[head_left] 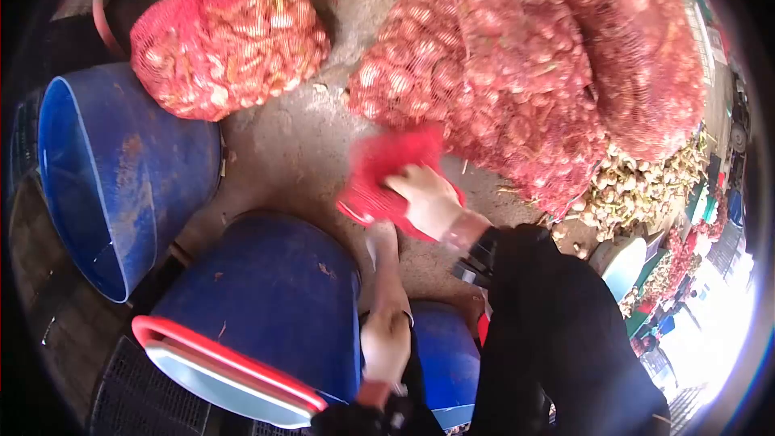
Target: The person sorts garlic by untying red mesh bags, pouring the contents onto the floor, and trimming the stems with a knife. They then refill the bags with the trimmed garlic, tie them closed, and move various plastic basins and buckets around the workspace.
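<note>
A red mesh bag [383, 173], blurred and looking flat, hangs over the ground in the middle of the view. My right hand [424, 198] has its fingers closed on this bag. Lower down, my left hand [386, 351] is beside a blue barrel [270, 299], close to a bare limb that reaches up to the bag's lower edge. Its fingers are not clear enough to read. Beyond the red bag stand large mesh sacks [517, 56] full of bulbs, and another full sack [234, 44] sits at the upper left.
Another blue barrel [141, 165] lies tilted at the left. A red-rimmed basin [234, 367] is against the nearer barrel. Part of a smaller blue container [444, 347] shows at the bottom. Loose bulbs [634, 194] lie heaped at the right near a pale basin [626, 266].
</note>
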### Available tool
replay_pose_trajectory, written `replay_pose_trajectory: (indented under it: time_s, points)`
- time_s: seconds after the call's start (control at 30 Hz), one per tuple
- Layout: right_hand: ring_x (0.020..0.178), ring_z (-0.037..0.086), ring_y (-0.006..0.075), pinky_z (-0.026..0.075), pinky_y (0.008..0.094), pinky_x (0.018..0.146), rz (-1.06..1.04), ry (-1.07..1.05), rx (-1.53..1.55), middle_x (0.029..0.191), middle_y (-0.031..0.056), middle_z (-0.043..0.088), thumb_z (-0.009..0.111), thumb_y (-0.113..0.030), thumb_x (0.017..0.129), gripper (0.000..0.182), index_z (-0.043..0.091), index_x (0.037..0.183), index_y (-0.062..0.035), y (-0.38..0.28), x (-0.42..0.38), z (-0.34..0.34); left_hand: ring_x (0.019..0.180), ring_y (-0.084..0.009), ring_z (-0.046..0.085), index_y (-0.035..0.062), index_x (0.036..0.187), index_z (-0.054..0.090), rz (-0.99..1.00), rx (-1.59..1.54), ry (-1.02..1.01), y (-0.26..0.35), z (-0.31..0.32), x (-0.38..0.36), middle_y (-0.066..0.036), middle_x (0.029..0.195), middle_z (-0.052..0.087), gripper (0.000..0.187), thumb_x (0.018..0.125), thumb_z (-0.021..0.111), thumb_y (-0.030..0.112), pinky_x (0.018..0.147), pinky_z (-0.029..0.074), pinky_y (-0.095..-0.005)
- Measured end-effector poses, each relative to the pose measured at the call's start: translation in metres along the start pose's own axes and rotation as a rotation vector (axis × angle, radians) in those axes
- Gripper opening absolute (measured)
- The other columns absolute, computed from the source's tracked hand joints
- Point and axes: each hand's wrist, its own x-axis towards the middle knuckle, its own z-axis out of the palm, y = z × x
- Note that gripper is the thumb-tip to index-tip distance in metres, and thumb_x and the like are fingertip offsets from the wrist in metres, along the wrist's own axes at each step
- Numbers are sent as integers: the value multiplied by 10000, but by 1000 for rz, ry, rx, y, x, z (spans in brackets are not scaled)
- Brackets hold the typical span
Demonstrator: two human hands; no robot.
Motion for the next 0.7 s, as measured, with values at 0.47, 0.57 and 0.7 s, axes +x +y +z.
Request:
replay_pose_trajectory:
  time_s: [0.47, 0.57, 0.7]
  points:
    - [797, 615, 267, 512, 388, 641, -13, -141, -565, 759, 113, 589, 605, -114, 721, 121, 666, 801, -47, 206, -53, 122, 828, -368, 588, 40, 945, 613, 103, 355, -142, -31, 26, -75, -155, 914, 614, 224, 722, 622, 26, 754, 482, -455]
    - [813, 653, 296, 520, 437, 672, 976, -345, -513, 890, 157, 663, 514, -206, 857, 229, 664, 848, -33, 322, -243, 117, 834, -364, 588, 37, 915, 617, 113, 436, -214, -28, 30, -72, -156, 911, 618, 188, 727, 606, 33, 752, 482, -453]
    - [889, 618, 365, 499, 480, 759, 974, -309, -490, 952, 186, 634, 538, -195, 816, 280, 637, 1045, -66, 272, -336, 24, 796, -360, 584, 25, 860, 612, 208, 435, -193, -51, 42, -86, -151, 844, 624, 180, 680, 610, 10, 731, 476, -442]
